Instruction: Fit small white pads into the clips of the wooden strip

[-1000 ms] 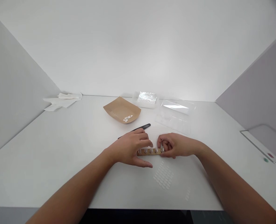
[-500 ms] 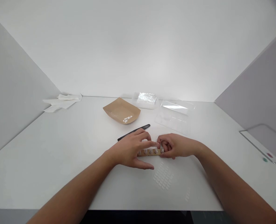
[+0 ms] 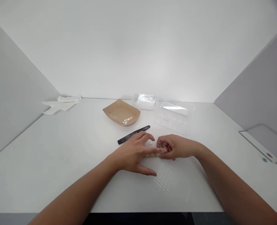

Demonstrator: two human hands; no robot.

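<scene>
A narrow light-brown strip (image 3: 152, 155), wood-like, lies crosswise under my hands. Small clear pieces stood along it a moment ago; they are now mostly hidden by my left index finger. My left hand (image 3: 135, 153) has its fingers spread, the index reaching over the strip to my right fingertips and the thumb pointing right below it. My right hand (image 3: 173, 147) is closed with fingers curled and pinched at the strip's right end. Just beyond the strip, between my hands, sits a tiny white piece (image 3: 151, 143). A black nail file (image 3: 134, 135) lies beyond my left hand.
A brown paper tray (image 3: 119, 113) holds small white bits. Behind are a shiny clear packet (image 3: 146, 100) and clear plastic packaging (image 3: 173, 117). A sheet of clear tabs (image 3: 163, 178) lies nearer me. Folded tissues (image 3: 62, 103) are at left, a wire frame (image 3: 258, 148) at right.
My left index finger has moved right over the strip, covering most of the clear pieces. A tiny white piece now shows beyond the strip. My right hand has barely moved.
</scene>
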